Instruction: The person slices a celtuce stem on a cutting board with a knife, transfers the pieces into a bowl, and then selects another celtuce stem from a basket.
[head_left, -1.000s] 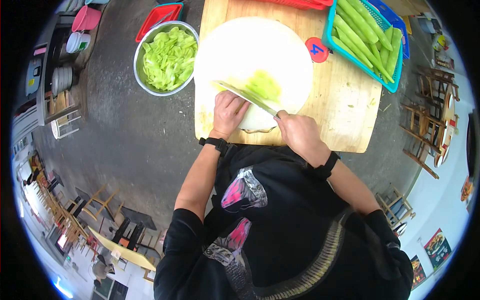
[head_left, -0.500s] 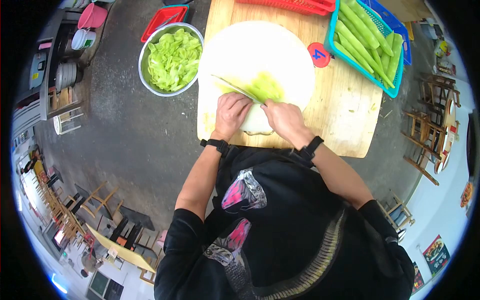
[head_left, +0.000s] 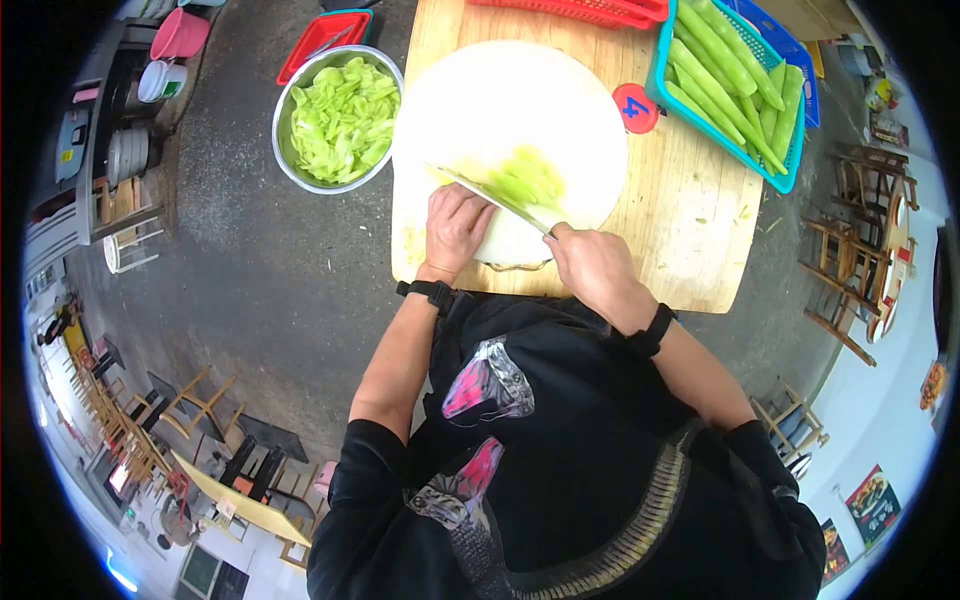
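Observation:
My right hand [head_left: 597, 265] is closed around the handle of a kitchen knife [head_left: 508, 205]. Its blade slants from lower right to upper left across a round white cutting board [head_left: 510, 100]. Against the near side of the blade, my left hand [head_left: 457, 228] presses down with curled fingers; whatever lies under them is hidden. Light green vegetable slices [head_left: 527, 180] are piled on the board just beyond the blade.
The board lies on a wooden table [head_left: 690, 220]. A teal basket [head_left: 790, 180] of long peeled green stalks stands at the right, with a red lid marked 4 [head_left: 636, 108] beside it. Left of the table is a metal bowl [head_left: 280, 150] of green slices. A red basket [head_left: 570, 10] sits at the back.
My right hand has drawn back to the right and slightly toward me, pulling the knife with it. My left hand stays in nearly the same spot.

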